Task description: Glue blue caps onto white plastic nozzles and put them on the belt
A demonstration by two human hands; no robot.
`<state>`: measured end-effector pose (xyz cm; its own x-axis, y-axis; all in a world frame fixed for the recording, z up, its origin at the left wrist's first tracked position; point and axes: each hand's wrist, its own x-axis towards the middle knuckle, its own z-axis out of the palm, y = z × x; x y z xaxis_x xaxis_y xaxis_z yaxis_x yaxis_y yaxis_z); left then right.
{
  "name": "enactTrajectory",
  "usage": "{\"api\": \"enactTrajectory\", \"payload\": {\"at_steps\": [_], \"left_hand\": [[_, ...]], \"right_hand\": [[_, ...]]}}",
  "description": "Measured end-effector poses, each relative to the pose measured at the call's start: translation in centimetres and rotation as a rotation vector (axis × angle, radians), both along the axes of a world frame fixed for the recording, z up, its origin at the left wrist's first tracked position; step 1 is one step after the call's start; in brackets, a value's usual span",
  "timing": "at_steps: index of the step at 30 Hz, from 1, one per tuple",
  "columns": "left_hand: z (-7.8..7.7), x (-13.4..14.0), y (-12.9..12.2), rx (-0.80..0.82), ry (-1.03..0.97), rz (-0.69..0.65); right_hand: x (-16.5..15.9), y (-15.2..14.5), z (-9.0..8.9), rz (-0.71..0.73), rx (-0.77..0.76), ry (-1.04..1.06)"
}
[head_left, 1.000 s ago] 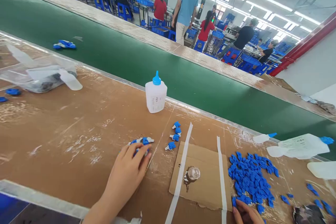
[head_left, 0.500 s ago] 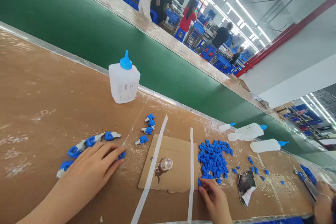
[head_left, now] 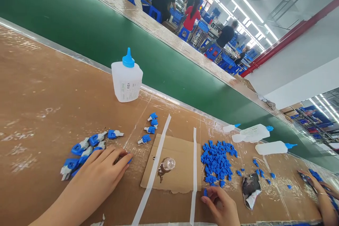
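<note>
Small plastic parts on a scuffed brown counter

My left hand lies flat, fingers spread, over blue-and-white clips; my right hand pinches one blue piece.

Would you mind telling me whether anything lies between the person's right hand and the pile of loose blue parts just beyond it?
Nothing visible does. The right hand pinches one blue piece at the near edge of the blue pile, with only bare brown bench between. The cardboard sheet and the white tape strip lie to its left.
</note>
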<state>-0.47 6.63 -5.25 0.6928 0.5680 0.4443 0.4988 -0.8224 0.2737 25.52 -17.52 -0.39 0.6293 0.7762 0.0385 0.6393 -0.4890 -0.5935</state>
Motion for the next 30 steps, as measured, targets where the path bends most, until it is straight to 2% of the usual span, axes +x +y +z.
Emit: {"api": "enactTrajectory", "payload": {"at_steps": [2,4,9,12,15,19,24,27,30], "left_hand": [[0.2,0.3,-0.2,-0.038,-0.045,-0.02],[0.4,0.5,-0.7,-0.143,-0.124,-0.062],[1.1,0.5,-2.4,-0.537,-0.289,-0.169],[1.5,-0.1,-2.8,-0.749,-0.306,-0.222],[1.6,-0.7,-2.4,-0.881,-0.331,-0.219],[1.7,-1.3,-1.5,-0.978,-0.373,-0.201],[2.6,-0.9,-1.6,-1.162,-0.44,-0.21],[2.4,0.5,-2.8,-1.478,-0.589,-0.177],[1.5,2.5,-4.7,-1.846,-0.779,-0.219]], "right_hand": [[-1.5,1.3,0.8,-0.028,0.072,0.0],[-3.1,3.6,1.4,0.002,0.081,0.029],[-5.4,10.2,2.1,0.133,-0.051,0.057],[-5.5,12.1,1.9,0.138,-0.098,0.027],[-5.3,12.3,1.6,0.13,-0.134,-0.013],[-5.0,11.9,1.6,0.156,-0.17,-0.024],[-4.8,11.7,1.6,0.15,-0.083,0.03],[-5.2,10.9,1.4,0.1,-0.026,0.185],[-6.5,9.8,1.4,-0.017,0.151,0.489]]}}
